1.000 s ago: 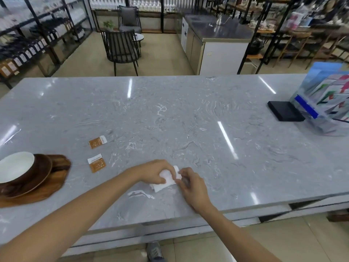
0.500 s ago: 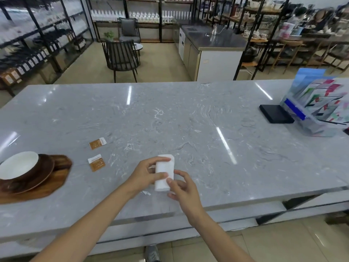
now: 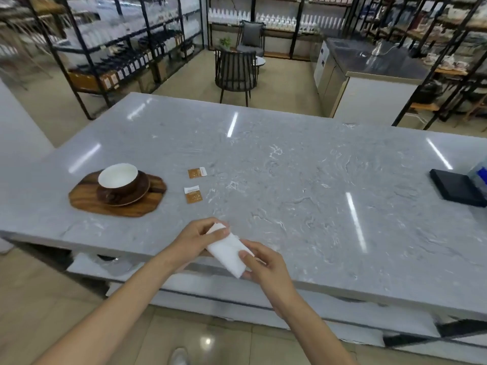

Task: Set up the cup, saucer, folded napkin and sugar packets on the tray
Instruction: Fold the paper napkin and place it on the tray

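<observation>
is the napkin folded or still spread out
Folded: the napkin is a narrow, thick white strip pinched between the left hand and right hand.

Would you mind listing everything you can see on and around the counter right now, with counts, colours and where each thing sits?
wooden tray: one, brown, counter's left end.
saucer: one, dark brown, on the tray.
cup: one, white inside and brown outside, on the saucer.
sugar packets: two, orange and white, on the counter right of the tray, apart from each other.
folded napkin: one, white, held above the counter's near edge.
black flat box: one, far right of the counter.
marble counter: one, grey.
chairs: two, dark, on the floor beyond the counter.
shelving racks: black, holding bottles, along the back.
left hand: grip on the napkin's far end.
right hand: grip on its near end.
</observation>
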The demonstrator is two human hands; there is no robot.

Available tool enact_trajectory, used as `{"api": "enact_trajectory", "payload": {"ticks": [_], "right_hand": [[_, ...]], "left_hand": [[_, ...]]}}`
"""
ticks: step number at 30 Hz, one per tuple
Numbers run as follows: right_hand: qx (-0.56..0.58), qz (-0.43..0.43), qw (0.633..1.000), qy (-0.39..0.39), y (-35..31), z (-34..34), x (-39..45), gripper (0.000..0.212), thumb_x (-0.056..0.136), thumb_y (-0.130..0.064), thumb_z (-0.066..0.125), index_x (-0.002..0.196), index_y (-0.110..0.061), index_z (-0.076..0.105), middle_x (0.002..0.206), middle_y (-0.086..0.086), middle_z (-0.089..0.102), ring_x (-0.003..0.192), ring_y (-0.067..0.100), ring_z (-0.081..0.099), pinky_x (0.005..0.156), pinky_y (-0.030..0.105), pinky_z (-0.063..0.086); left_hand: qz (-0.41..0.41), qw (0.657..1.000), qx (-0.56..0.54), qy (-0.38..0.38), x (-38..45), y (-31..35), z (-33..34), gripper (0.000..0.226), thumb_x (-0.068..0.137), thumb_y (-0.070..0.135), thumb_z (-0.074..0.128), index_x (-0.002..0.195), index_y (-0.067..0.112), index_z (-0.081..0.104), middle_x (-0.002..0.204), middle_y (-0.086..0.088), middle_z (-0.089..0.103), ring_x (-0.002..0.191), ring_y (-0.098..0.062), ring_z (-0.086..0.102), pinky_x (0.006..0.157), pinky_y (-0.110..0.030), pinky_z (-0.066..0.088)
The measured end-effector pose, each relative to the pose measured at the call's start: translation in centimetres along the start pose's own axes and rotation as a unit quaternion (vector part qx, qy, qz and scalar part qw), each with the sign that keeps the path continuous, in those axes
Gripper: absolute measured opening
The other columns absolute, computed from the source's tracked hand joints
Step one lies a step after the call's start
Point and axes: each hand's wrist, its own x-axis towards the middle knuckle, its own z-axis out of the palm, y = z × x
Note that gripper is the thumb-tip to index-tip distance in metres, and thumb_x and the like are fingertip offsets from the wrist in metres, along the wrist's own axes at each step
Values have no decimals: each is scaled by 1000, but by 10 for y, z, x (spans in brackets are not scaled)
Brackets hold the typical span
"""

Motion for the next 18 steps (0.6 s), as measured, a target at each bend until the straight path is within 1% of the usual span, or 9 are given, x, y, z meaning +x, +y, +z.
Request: {"api": "enact_trajectory", "payload": {"ticks": [2, 4, 6, 9, 11, 13, 15, 16, 18], "right_hand": [[10, 20, 1000, 10, 4, 13, 2, 17, 95, -22, 71, 109, -24, 80, 110, 0, 79, 104, 19, 75, 81, 35, 64], [18, 47, 999, 20, 9, 30, 6, 13, 91, -22, 75, 103, -20, 80, 103, 4, 81, 101, 21, 77, 81, 36, 64], [12, 50, 998, 27, 13, 51, 11, 11, 88, -20, 78, 98, -16, 80, 98, 7, 81, 98, 23, 77, 80, 36, 64], [-17, 40, 999, 32, 17, 91, 20, 12, 85, -20, 82, 96, -15, 80, 95, 8, 81, 93, 24, 78, 81, 41, 64], [-31, 37, 998, 39, 18, 120, 24, 14, 84, -21, 83, 96, -15, 79, 92, 7, 81, 89, 22, 77, 79, 41, 64], [-37, 34, 998, 41, 19, 152, 27, 14, 84, -22, 83, 96, -15, 78, 90, 7, 80, 82, 19, 76, 70, 33, 62], [-35, 26, 998, 45, 20, 180, 29, 14, 85, -21, 82, 96, -13, 78, 91, 9, 80, 82, 19, 75, 64, 27, 59], [-36, 22, 998, 48, 21, 197, 30, 13, 86, -20, 82, 97, -13, 78, 93, 10, 79, 82, 19, 76, 63, 26, 59], [-36, 16, 998, 50, 23, 226, 32, 14, 87, -20, 81, 98, -14, 77, 95, 11, 78, 84, 19, 76, 63, 26, 59]], "left_hand": [[2, 1000, -3, 20, -11, -5, -20, 13, 90, 24, 74, 98, 13, 74, 99, -7, 74, 95, -20, 71, 74, -35, 61], [7, 999, 6, 48, -21, -12, -39, 8, 87, 22, 77, 93, 17, 75, 93, -3, 74, 91, -18, 70, 71, -31, 58], [5, 997, 2, 76, -33, -19, -60, 9, 82, 22, 81, 89, 17, 76, 88, -2, 75, 87, -17, 69, 70, -31, 55], [-17, 994, -19, 109, -52, -27, -99, 30, 72, 33, 89, 90, 13, 76, 88, -5, 77, 84, -17, 72, 70, -35, 57], [-25, 992, -27, 117, -66, -28, -127, 41, 64, 40, 92, 91, 12, 76, 91, -6, 78, 85, -16, 74, 73, -34, 60], [-28, 993, -42, 111, -80, -29, -158, 43, 65, 41, 90, 92, 10, 75, 92, -6, 78, 86, -16, 74, 71, -32, 61], [-37, 993, -78, 85, -94, -30, -186, 33, 73, 33, 85, 96, 12, 75, 96, -4, 79, 90, -15, 75, 70, -26, 59], [-39, 992, -99, 68, -102, -32, -204, 27, 77, 28, 83, 99, 15, 76, 101, -3, 79, 94, -15, 75, 73, -26, 59], [-39, 990, -127, 45, -115, -36, -234, 25, 82, 23, 80, 105, 16, 76, 110, -7, 77, 103, -19, 74, 82, -30, 60]]}}
